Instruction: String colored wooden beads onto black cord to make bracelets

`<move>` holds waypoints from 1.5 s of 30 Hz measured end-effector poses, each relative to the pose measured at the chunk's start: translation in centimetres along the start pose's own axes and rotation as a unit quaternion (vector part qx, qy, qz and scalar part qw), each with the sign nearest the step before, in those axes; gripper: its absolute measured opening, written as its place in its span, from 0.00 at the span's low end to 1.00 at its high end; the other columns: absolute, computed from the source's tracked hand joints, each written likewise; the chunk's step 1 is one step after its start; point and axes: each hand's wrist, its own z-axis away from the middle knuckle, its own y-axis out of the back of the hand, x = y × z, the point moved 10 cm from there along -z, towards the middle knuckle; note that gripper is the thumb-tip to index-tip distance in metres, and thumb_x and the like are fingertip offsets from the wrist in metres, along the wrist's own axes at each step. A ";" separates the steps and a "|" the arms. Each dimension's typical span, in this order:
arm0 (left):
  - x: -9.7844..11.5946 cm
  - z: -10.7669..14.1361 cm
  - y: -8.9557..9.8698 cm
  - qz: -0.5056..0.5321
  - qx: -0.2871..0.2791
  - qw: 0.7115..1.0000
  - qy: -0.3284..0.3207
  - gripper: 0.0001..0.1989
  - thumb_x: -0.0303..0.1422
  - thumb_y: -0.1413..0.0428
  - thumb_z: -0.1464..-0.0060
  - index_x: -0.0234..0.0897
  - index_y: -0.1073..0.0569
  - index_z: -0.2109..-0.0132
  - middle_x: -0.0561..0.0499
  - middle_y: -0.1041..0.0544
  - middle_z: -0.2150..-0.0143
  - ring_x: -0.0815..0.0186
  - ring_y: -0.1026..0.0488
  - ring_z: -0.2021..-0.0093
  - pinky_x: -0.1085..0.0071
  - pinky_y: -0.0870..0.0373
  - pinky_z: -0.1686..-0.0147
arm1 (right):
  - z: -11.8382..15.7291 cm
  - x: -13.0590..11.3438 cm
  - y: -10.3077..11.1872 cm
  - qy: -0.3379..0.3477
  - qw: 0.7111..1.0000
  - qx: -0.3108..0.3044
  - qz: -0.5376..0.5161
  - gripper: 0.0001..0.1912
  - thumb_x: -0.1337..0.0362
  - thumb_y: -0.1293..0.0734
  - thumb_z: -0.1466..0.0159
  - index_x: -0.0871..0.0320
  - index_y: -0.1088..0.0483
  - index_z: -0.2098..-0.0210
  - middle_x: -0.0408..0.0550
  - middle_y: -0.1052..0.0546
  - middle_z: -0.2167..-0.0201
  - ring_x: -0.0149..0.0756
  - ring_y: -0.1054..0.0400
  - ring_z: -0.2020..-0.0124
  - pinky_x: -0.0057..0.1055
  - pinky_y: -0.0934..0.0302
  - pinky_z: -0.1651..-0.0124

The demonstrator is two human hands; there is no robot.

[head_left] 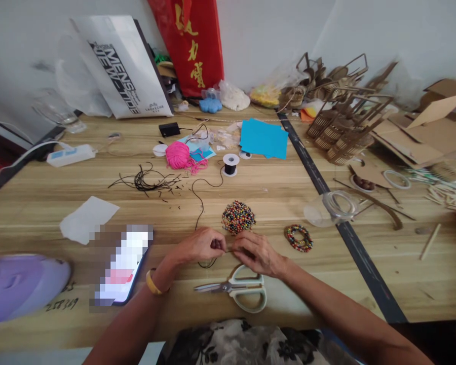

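Note:
My left hand [203, 246] is closed in a pinch on a thin black cord [202, 205], which winds down from a small spool [230, 166]. Beneath that hand, the cord makes a small loop on the table. Close beside it, my right hand [261, 253] has its fingers pressed together at the same cord, a short stretch of which shows between the hands. Just beyond the fingers lies a pile of multicoloured beads [238, 217]. Scissors with pale handles [247, 289] rest below my hands. A coiled string of beads [299, 238] lies to the right.
Left of my hands are a phone [123, 268], white paper [89, 219] and a purple object [23, 286]. Farther back are cut black cords [146, 178], pink yarn [178, 155] and blue sheets [264, 138]. Small baskets [336, 134] and cardboard [421, 134] stand at right.

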 end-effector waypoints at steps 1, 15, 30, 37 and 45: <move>0.0 0.0 0.2 0.009 0.005 1.000 0.005 0.08 0.27 0.46 0.56 0.33 0.22 0.70 0.52 0.26 0.77 0.71 0.33 0.77 0.78 0.40 0.76 | 0.0 0.1 0.0 -0.002 1.000 0.003 0.000 0.07 0.66 0.39 0.35 0.59 0.33 0.58 0.53 0.27 0.62 0.36 0.32 0.61 0.29 0.35 0.61; 0.2 -0.1 0.1 0.032 0.003 0.999 0.001 0.07 0.28 0.44 0.55 0.34 0.22 0.69 0.52 0.26 0.77 0.71 0.33 0.76 0.78 0.39 0.76 | -0.2 0.2 0.2 -0.008 1.000 0.009 0.011 0.07 0.66 0.42 0.33 0.59 0.32 0.61 0.52 0.27 0.65 0.35 0.32 0.63 0.29 0.36 0.62; -0.5 -0.6 0.7 0.125 0.058 0.990 0.017 0.11 0.32 0.43 0.53 0.30 0.24 0.62 0.49 0.24 0.73 0.70 0.30 0.74 0.76 0.36 0.72 | -0.1 0.4 0.8 -0.011 0.999 0.041 -0.014 0.07 0.68 0.40 0.33 0.58 0.33 0.57 0.51 0.27 0.63 0.33 0.31 0.62 0.28 0.35 0.60; -0.9 -1.4 -0.8 0.200 0.051 0.978 0.013 0.08 0.33 0.43 0.53 0.30 0.27 0.70 0.54 0.31 0.80 0.73 0.34 0.79 0.77 0.39 0.78 | -0.1 0.4 1.0 -0.019 0.998 0.051 -0.004 0.05 0.66 0.40 0.33 0.58 0.33 0.61 0.50 0.27 0.66 0.33 0.32 0.65 0.27 0.35 0.64; -2.4 -1.5 -0.5 0.298 0.049 0.953 0.030 0.12 0.36 0.40 0.53 0.30 0.30 0.71 0.53 0.28 0.78 0.74 0.31 0.79 0.77 0.33 0.76 | 0.2 1.9 3.0 -0.069 0.991 0.117 -0.016 0.05 0.67 0.39 0.35 0.58 0.32 0.62 0.50 0.27 0.66 0.33 0.32 0.66 0.27 0.36 0.66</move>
